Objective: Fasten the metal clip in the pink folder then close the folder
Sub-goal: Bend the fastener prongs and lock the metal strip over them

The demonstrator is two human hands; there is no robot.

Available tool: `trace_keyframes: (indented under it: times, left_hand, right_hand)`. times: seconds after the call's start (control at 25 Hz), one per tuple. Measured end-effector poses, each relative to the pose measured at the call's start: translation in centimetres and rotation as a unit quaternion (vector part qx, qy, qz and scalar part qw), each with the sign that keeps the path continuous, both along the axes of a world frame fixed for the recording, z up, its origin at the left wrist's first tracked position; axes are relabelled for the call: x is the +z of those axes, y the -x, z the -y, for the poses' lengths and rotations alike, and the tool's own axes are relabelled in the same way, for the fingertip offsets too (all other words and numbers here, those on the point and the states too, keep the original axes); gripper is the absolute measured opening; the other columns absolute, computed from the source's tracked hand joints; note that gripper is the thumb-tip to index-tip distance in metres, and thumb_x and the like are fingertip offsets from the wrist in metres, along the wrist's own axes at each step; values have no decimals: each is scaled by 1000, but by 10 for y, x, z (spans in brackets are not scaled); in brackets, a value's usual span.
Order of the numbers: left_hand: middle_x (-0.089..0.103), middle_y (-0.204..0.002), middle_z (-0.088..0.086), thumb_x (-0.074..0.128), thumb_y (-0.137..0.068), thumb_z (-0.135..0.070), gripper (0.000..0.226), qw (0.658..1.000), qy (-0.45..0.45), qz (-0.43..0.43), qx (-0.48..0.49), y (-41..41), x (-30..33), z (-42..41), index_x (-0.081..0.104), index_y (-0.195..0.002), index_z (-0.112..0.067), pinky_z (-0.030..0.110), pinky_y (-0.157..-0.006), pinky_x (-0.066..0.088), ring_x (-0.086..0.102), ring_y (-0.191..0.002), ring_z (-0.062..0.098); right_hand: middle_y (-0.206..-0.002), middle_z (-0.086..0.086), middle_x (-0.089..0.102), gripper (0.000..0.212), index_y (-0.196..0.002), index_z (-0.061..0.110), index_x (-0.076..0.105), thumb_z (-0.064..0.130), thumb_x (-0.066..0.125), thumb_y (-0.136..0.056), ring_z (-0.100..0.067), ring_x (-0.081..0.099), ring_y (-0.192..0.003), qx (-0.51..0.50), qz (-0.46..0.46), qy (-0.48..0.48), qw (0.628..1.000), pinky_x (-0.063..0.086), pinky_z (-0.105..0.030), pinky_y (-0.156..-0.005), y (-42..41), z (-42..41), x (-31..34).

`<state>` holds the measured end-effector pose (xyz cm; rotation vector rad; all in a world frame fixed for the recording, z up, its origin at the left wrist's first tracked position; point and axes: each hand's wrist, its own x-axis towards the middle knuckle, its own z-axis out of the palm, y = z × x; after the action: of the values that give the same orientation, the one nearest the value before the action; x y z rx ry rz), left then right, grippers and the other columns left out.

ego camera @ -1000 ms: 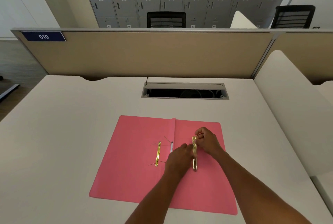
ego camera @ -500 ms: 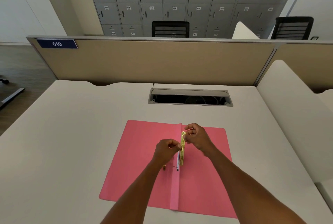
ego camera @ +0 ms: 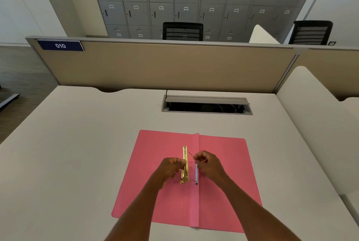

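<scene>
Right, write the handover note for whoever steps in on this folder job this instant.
Left hand: pinching the gold metal clip bar at its middle, holding it lengthwise over the left leaf.
Right hand: fingertips closed on a thin prong beside the centre fold; exactly what it grips is too small to tell.
Pink folder: lying open and flat on the white desk, spine running away from the person.
Done: folder opened, clip parts in hand.
Left: seat the bar on the prongs, fasten it, then close the folder.
</scene>
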<state>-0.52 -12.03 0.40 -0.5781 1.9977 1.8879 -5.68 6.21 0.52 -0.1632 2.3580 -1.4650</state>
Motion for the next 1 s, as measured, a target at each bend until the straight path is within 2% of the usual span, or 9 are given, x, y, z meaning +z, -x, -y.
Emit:
trace_keyframes:
  times: [0.12, 0.2, 0.28, 0.44, 0.56, 0.64, 0.76, 0.92, 1.0]
  left_hand:
    - [64, -65, -6, 64, -96, -21, 16, 1000, -10, 9, 7, -2, -7, 2, 73, -84, -14, 18, -52, 37, 42, -58, 7]
    - [65, -65, -5, 63, -96, -21, 16, 1000, -10, 18, 6, 0, -10, 3, 74, -87, -13, 18, -51, 37, 42, -56, 7]
    - [66, -69, -2, 64, -96, -20, 15, 1000, -6, 30, 1, 2, -10, 3, 74, -90, -11, 22, -53, 36, 42, -57, 9]
    - [65, -73, 1, 66, -94, -19, 14, 999, 3, 41, -7, 3, -9, -1, 75, -91, -8, 24, -55, 35, 41, -59, 10]
    - [65, -77, 5, 67, -93, -19, 19, 999, 14, 45, -3, 3, -10, -5, 74, -98, -2, 24, -60, 38, 44, -64, 12]
    - [65, -78, 6, 67, -93, -18, 18, 999, 16, 42, -3, 3, -9, -6, 74, -96, -2, 24, -61, 40, 45, -64, 12]
    - [64, -74, 2, 67, -93, -17, 13, 999, 14, 35, -1, 1, -8, -9, 73, -91, -6, 22, -59, 40, 46, -62, 10]
    - [67, -74, -1, 67, -93, -19, 21, 999, 13, 38, 13, 1, -11, -7, 74, -100, 0, 20, -57, 41, 49, -62, 8]
    - [67, -73, -2, 66, -94, -19, 18, 999, 11, 40, 18, 0, -12, -5, 74, -98, -3, 19, -56, 41, 50, -61, 8]
  right_hand:
    - [-90, -1, 73, 32, -93, 16, 73, -8, 57, -80, -18, 67, -84, 17, -2, -21, 1000, 53, -22, -72, -29, -17, -20]
    - [-92, -8, 72, 28, -94, 20, 74, -3, 66, -78, -20, 65, -80, 39, -12, -32, 999, 52, -23, -73, -38, -23, -24]
    - [-93, -10, 67, 25, -95, 23, 74, 6, 77, -76, -14, 58, -74, 71, -24, -43, 996, 47, -18, -69, -42, -23, -24]
    - [-90, -6, 65, 19, -91, 23, 77, 15, 80, -75, -12, 56, -76, 82, -52, -65, 993, 45, -20, -71, -45, -13, -25]
    - [-85, -1, 67, 11, -83, 22, 77, 13, 78, -75, -6, 57, -75, 78, -58, -73, 993, 41, -10, -67, -46, -7, -29]
    - [-82, 5, 67, 10, -81, 20, 77, 13, 78, -75, 0, 57, -73, 73, -59, -75, 993, 41, -7, -66, -47, -6, -32]
    - [-78, 12, 66, 8, -80, 20, 77, 13, 78, -75, 6, 59, -73, 63, -61, -75, 993, 42, -5, -67, -47, -6, -35]
    - [-74, 15, 68, 10, -78, 19, 77, 10, 76, -76, 8, 61, -74, 57, -64, -78, 993, 43, -5, -67, -46, -5, -37]
    - [-73, 15, 69, 10, -78, 20, 76, 10, 75, -77, 8, 62, -72, 52, -61, -78, 994, 44, -6, -66, -45, -4, -38]
